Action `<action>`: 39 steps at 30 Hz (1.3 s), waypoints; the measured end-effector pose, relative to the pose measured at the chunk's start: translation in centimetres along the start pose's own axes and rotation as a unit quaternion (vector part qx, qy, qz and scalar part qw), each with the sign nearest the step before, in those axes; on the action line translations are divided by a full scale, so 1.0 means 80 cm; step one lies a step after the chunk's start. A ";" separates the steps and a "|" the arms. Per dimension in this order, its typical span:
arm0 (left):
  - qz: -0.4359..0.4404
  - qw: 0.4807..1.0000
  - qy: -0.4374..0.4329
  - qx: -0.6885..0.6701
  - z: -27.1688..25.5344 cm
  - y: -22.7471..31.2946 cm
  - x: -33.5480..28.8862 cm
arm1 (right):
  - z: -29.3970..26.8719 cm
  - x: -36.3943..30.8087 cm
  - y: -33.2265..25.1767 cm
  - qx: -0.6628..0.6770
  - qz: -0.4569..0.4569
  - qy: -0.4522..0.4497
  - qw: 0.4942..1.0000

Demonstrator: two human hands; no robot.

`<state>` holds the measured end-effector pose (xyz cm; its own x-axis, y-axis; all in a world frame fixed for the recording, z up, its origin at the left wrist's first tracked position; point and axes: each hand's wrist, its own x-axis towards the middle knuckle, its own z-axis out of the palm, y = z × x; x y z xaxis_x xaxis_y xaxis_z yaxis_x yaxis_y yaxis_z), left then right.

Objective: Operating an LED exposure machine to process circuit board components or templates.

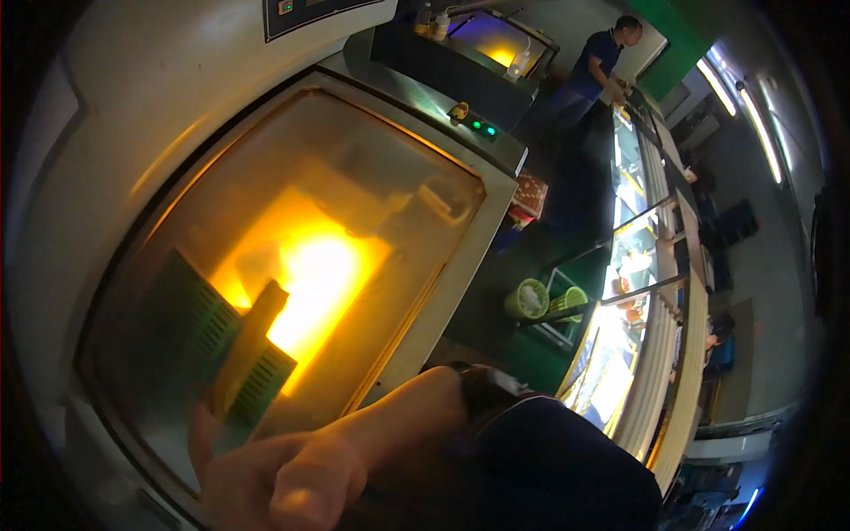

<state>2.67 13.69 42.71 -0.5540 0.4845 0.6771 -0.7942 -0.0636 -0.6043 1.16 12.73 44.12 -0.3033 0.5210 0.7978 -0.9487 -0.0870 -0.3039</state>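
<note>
My right hand (283, 478) reaches in from the lower right, its forearm leading out of a dark sleeve (567, 442) with a dark band (491, 389) at the wrist. The hand is close to the lower part of a machine's tinted window (372, 168). Its thumb and one stretched finger stand apart, and I see nothing held between them; the other fingers are hard to make out. Behind or reflected in the window, a tan bar (248, 350) and green slotted panels (257, 385) show beside a bright yellow glow (323, 265). My left hand is out of view.
Green lit buttons and a yellow knob sit on the machine's frame (478, 130). Beyond stands a second machine (496, 53) with bottles on top. A person (602, 66) works by a long lit bench (633, 230). Two green baskets (529, 299) stand near its side.
</note>
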 end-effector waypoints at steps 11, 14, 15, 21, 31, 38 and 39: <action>0.017 0.957 -0.145 0.252 0.110 -0.005 0.037 | 0.103 0.044 0.064 0.433 -0.206 -0.278 0.833; 0.040 0.954 -0.160 0.251 0.128 -0.014 0.033 | 0.120 0.039 0.071 0.456 -0.200 -0.290 0.817; 0.014 0.958 -0.150 0.244 0.134 -0.019 0.031 | 0.122 0.038 0.072 0.447 -0.206 -0.299 0.817; 0.042 0.941 -0.131 0.310 0.133 -0.016 0.008 | 0.117 0.037 0.075 0.390 -0.246 -0.338 0.821; -0.102 0.937 -0.162 0.293 0.084 0.031 0.047 | 0.070 0.062 0.084 0.348 -0.300 -0.313 0.831; -0.045 0.950 -0.062 0.302 0.045 0.043 0.070 | 0.006 0.058 0.078 0.298 -0.187 -0.172 0.920; -0.032 0.963 -0.073 0.258 0.035 0.042 0.078 | 0.000 0.058 0.080 0.317 -0.146 -0.162 0.923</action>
<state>-4.17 14.04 46.12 -0.4987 0.3768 0.7806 -0.8254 -0.4813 -0.2950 -6.29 14.61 45.86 0.0598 0.3278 0.9428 -0.8239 -0.5171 0.2321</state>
